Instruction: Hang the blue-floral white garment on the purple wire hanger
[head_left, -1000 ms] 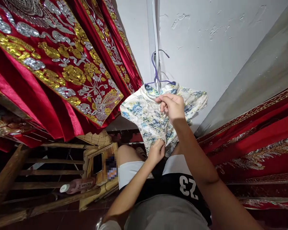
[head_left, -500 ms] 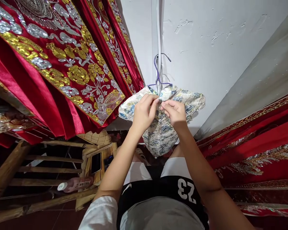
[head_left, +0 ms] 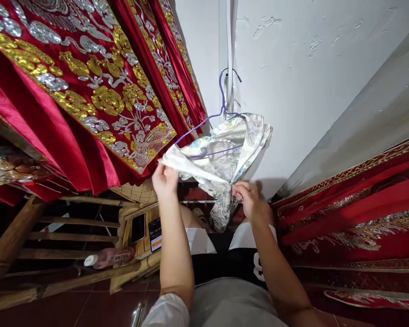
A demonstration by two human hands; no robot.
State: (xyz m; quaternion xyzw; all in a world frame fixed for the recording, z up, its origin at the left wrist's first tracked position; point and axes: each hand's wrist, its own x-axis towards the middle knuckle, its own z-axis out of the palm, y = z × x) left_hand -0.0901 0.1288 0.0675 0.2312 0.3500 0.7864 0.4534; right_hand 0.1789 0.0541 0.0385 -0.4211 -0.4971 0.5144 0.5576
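A cream garment with a blue floral print hangs partly on a purple wire hanger, whose hook is up on a white pipe. The garment's front is spread open, and the hanger's lower bar shows inside it. At its left shoulder edge, my left hand pinches the cloth, and that side has come off the hanger's left arm. My right hand is closed on the front edge lower down. The far right shoulder still rests over the hanger.
Red embroidered cloth hangs at the left, with more red sequined fabric at the right. A bamboo chair at lower left bears a pink bottle and two phones, one a lit phone. A white wall stands behind.
Both hands were together at the collar of the garment. Now my left hand has drawn its side left and down off the hanger arm, and my right hand has moved lower. The front has opened.
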